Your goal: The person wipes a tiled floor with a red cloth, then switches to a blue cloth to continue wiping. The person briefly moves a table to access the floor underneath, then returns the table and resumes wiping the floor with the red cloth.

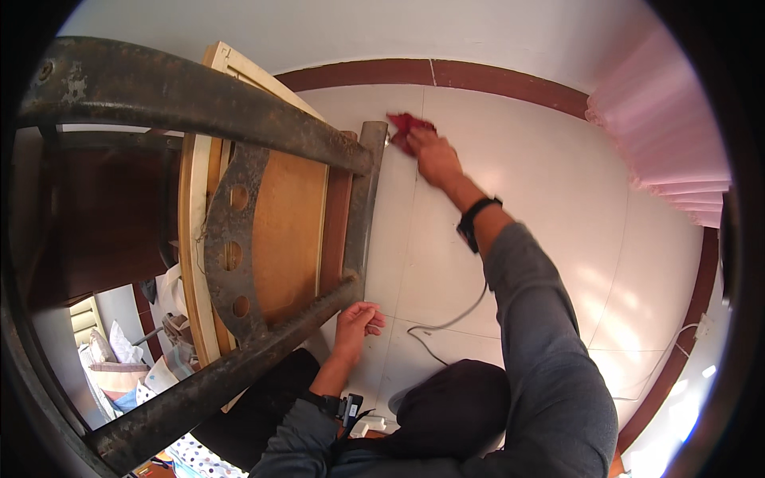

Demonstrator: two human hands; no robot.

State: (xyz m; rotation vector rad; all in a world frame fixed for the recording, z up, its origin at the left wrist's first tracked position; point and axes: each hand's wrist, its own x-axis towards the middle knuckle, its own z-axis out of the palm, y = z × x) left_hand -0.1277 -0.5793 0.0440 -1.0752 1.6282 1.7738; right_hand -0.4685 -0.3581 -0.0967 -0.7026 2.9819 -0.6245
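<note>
My right hand holds a crumpled dark red cloth at the tiled floor, close to the end of a metal frame. Both the hand and the cloth are slightly blurred. A small shiny thing beside the cloth is too small to identify. My left hand is loosely curled near the frame's lower corner, with nothing visible in it. The worn, rust-marked metal frame has a crossbar at its end and a curved plate pierced with round holes.
Wooden panels stand behind the frame. A dark red baseboard edges the floor. A pink ruffled curtain hangs at the right. A grey cable crosses the tiles near my knee. Pillows and bedding lie at lower left.
</note>
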